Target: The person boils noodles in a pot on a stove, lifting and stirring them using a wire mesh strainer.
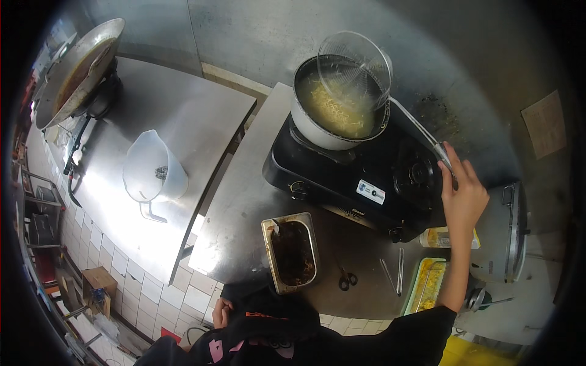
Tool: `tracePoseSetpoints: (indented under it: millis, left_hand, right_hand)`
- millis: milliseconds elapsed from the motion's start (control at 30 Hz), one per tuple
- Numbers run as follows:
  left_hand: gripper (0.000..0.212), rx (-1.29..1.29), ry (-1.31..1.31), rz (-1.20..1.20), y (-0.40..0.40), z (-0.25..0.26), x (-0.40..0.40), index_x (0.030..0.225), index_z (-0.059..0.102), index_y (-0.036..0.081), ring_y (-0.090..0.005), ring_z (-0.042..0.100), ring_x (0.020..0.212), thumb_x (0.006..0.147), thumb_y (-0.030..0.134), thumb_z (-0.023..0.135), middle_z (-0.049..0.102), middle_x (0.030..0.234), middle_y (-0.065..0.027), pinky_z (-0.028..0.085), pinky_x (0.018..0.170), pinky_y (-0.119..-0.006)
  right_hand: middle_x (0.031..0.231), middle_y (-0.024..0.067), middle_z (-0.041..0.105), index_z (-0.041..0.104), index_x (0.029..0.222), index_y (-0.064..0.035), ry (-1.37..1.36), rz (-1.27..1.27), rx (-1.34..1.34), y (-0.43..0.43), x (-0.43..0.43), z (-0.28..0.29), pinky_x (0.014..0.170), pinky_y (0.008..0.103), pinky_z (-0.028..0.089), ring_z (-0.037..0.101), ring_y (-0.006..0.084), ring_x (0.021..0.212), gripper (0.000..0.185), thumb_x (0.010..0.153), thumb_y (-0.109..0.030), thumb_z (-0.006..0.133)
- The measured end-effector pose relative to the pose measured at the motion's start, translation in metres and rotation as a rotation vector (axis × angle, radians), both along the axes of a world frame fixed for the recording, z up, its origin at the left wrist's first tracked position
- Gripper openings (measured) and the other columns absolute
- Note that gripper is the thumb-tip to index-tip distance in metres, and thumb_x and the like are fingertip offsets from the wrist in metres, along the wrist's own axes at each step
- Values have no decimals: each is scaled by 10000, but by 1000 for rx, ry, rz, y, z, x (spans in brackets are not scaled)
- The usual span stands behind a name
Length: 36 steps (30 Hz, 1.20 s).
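My right hand (pixel 465 190) grips the handle of a round wire-mesh strainer (pixel 355 68), which is tilted over the mouth of a pot (pixel 320 130). Pale wavy noodles (pixel 336 110) lie in cloudy liquid inside the pot, seen partly through the mesh. Whether the strainer touches the liquid is unclear. The pot sits on the left burner of a black two-burner Rinnai gas stove (pixel 336 183). Low at my left side, my left hand (pixel 222 313) is loosely curled beside my dark top, its fingers partly hidden.
A metal container of dark sauce (pixel 293 254), black-handled scissors (pixel 347 279) and metal tongs (pixel 397 274) lie before the stove. Right of them stands a tray of yellow food (pixel 426 286). A translucent pitcher (pixel 153 169) and large wok (pixel 82 73) occupy the left table.
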<state>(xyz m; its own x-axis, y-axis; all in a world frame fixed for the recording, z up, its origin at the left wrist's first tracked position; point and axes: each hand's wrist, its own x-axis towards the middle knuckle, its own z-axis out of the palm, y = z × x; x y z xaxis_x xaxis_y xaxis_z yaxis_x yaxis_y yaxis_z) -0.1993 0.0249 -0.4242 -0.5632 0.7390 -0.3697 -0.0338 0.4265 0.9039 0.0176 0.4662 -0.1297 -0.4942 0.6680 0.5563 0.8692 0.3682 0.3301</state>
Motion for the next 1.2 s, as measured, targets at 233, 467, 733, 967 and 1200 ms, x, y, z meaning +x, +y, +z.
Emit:
tracePoseSetpoints:
  millis: [233,467,733,967,1200]
  left_hand:
    - [338,100,17,-28,-8,-16,-1,741,479,6,-168,432,609,900,251,308,448,672,-75,337,583,-268]
    - [225,53,-2,-22,-2,-4,-1,745,481,8,-163,424,608,825,136,314,451,677,-74,338,591,-259]
    - [198,18,-90,73,-28,-44,4,746,479,13,-161,433,624,803,113,319,455,685,-72,341,599,-258]
    - [222,6,13,-28,-11,-16,-2,751,491,18,-160,434,616,824,141,321,460,688,-70,343,595,-254]
    - [212,40,2,25,-11,-15,3,751,498,19,-154,429,596,799,128,323,458,679,-64,341,580,-252]
  right_hand:
    - [741,90,604,625,1065,-186,-76,4,-296,14,-11,-3,537,387,461,589,292,603,273,797,-234,597]
    - [800,131,637,646,1011,-116,-95,-14,-406,36,-14,18,673,409,455,595,317,738,262,777,-227,619]
    - [776,135,631,647,1004,-114,-100,54,-460,29,-24,22,652,396,463,596,310,724,245,783,-212,610]
    - [756,113,618,629,1022,-111,-173,118,-389,29,-28,16,613,388,465,596,295,683,258,778,-194,610]
    - [744,115,614,632,1025,-99,-217,66,-307,27,-38,12,582,372,466,595,290,644,270,774,-196,614]
